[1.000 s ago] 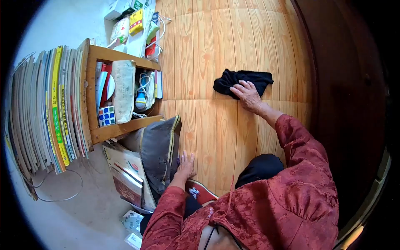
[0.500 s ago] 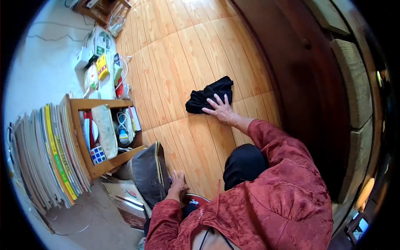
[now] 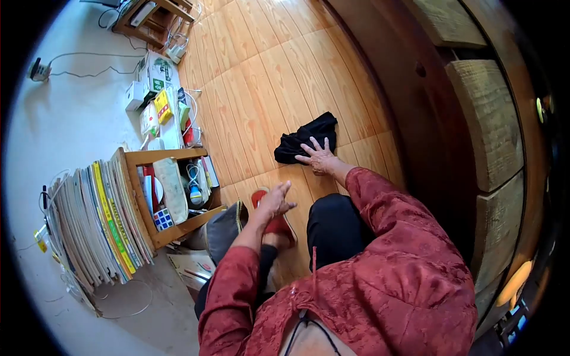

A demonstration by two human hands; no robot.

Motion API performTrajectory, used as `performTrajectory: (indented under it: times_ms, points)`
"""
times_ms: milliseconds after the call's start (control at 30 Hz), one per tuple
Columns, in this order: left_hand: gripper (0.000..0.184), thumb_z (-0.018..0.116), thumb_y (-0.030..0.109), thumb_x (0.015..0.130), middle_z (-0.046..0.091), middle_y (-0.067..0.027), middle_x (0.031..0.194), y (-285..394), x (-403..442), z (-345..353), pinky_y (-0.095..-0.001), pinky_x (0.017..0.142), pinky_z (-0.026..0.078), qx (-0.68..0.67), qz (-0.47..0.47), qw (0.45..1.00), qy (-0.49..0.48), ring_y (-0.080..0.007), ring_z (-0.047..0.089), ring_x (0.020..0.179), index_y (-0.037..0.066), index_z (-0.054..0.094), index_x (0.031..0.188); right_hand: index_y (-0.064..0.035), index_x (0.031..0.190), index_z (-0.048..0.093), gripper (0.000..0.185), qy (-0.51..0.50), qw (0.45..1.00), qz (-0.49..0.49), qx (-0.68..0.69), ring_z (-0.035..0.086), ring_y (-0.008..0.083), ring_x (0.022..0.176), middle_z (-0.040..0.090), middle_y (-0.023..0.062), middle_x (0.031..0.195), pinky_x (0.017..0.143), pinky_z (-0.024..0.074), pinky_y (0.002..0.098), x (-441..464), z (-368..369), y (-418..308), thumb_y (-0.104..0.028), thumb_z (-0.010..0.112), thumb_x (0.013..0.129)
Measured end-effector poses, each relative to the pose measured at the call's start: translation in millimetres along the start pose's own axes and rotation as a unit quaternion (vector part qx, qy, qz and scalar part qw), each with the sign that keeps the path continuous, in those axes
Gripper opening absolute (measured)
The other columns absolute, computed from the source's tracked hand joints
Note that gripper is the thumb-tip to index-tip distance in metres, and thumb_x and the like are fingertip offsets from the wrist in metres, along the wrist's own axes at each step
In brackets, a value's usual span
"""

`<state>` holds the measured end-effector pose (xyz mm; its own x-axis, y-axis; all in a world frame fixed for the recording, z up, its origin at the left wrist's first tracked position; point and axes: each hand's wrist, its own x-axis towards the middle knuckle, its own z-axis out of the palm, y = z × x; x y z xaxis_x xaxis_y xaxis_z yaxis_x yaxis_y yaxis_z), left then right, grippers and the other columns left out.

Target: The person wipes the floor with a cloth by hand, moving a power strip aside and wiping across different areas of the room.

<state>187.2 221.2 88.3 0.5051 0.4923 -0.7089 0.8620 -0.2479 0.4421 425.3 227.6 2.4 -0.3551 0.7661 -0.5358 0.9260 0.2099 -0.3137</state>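
Observation:
A crumpled black cloth (image 3: 306, 137) lies on the wood-patterned floor (image 3: 249, 83). My right hand (image 3: 319, 157) rests on the cloth's near edge, its fingers spread. My left hand (image 3: 275, 203) is raised above a red shoe (image 3: 280, 228), fingers apart and nothing in them. Beside my left forearm stands a grey bag (image 3: 224, 232), partly hidden by the red sleeve. My black-trousered knee (image 3: 333, 228) is between the two arms.
On the left, a wooden shelf (image 3: 172, 155) holds a puzzle cube (image 3: 162, 219) and a pouch, next to a row of magazines (image 3: 101, 219). Boxes (image 3: 157, 72) and cables lie further back. Dark wooden furniture (image 3: 409, 89) runs along the right.
My left hand has lifted from beside the grey bag and moved forward and right, over the shoe. The view has turned, and my right hand stays on the cloth with its fingers more spread.

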Motion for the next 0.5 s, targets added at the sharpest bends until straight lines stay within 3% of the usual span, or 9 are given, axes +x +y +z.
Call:
performTrajectory:
  times_ms: [67,100,200,233,333,367,433,467,500]
  points:
    - [0.079,0.075,0.037,0.076,0.045,-0.0222,0.138,-7,21,-6,-0.0420,0.103,0.041,0.033,-0.003,0.999,0.012,-0.0383,0.043,0.128,0.006,0.040,0.139,-0.0404,0.148,0.027,0.076,-0.025,0.999,-0.006,0.025,0.002,0.0435,0.144,0.009,0.0028,0.160,0.102,0.0109,0.0772,3,-9,2,-0.027,0.061,0.081]
    - [0.075,0.075,0.036,0.076,0.047,-0.0216,0.134,-7,32,-14,-0.0427,0.101,0.043,0.064,0.005,0.998,0.025,-0.0381,0.046,0.125,0.005,0.042,0.136,-0.0375,0.145,0.035,0.072,-0.004,1.000,-0.007,0.013,0.024,0.0392,0.142,0.027,0.0072,0.155,0.106,0.0262,0.0666,-4,-18,3,-0.022,0.059,0.079]
    - [0.066,0.075,0.035,0.077,0.053,-0.0199,0.123,3,49,-27,-0.0444,0.096,0.046,0.086,0.018,0.993,0.085,-0.0376,0.049,0.118,0.003,0.048,0.127,-0.0290,0.139,0.047,0.062,-0.112,0.968,0.000,0.225,0.050,0.0332,0.126,0.053,0.0127,0.136,0.101,0.0430,0.0490,21,-61,13,-0.016,0.054,0.078]
    - [0.066,0.075,0.036,0.077,0.053,-0.0198,0.123,1,56,-23,-0.0446,0.096,0.046,0.086,0.022,0.989,0.118,-0.0376,0.049,0.118,0.003,0.048,0.128,-0.0213,0.132,0.056,0.054,-0.044,0.990,-0.021,0.132,0.063,0.0312,0.106,0.065,0.0147,0.116,0.091,0.0508,0.0392,33,-83,12,-0.013,0.050,0.078]
    - [0.074,0.075,0.038,0.076,0.049,-0.0197,0.127,12,73,-26,-0.0461,0.093,0.045,0.089,0.028,0.985,0.148,-0.0368,0.046,0.117,0.003,0.043,0.133,-0.0140,0.129,0.056,0.045,-0.005,1.000,-0.015,-0.008,0.064,0.0337,0.100,0.066,0.0167,0.111,0.085,0.0518,0.0446,52,-218,4,-0.018,0.052,0.084]
    - [0.077,0.075,0.040,0.076,0.047,-0.0196,0.131,19,80,-27,-0.0466,0.095,0.043,0.101,0.035,0.978,0.182,-0.0370,0.044,0.121,0.004,0.041,0.135,-0.0100,0.112,0.065,0.032,0.100,0.992,-0.071,0.000,0.063,0.0357,0.100,0.067,0.0159,0.109,0.083,0.0521,0.0449,51,-263,8,-0.012,0.048,0.085]
    - [0.087,0.074,0.044,0.076,0.040,-0.0193,0.143,37,100,-25,-0.0501,0.103,0.037,0.127,0.028,0.972,0.194,-0.0376,0.035,0.132,0.007,0.034,0.143,-0.0126,0.125,0.057,0.042,0.168,0.983,-0.053,-0.048,0.058,0.0342,0.111,0.064,0.0122,0.118,0.095,0.0459,0.0465,-2,-373,-6,-0.016,0.042,0.086]
    - [0.091,0.073,0.047,0.076,0.033,-0.0192,0.149,52,106,-32,-0.0508,0.108,0.031,0.119,0.033,0.977,0.174,-0.0374,0.028,0.139,0.008,0.030,0.146,-0.0173,0.134,0.053,0.049,0.210,0.972,-0.029,-0.096,0.062,0.0305,0.107,0.065,0.0139,0.116,0.090,0.0488,0.0444,-44,-415,-14,-0.023,0.054,0.086]
    - [0.093,0.073,0.048,0.075,0.031,-0.0189,0.150,61,111,-31,-0.0537,0.108,0.029,0.141,0.059,0.971,0.182,-0.0375,0.026,0.139,0.010,0.029,0.147,-0.0152,0.131,0.051,0.042,0.209,0.973,-0.006,-0.096,0.058,0.0260,0.108,0.062,0.0130,0.120,0.095,0.0455,0.0404,-72,-445,-9,-0.024,0.051,0.090]
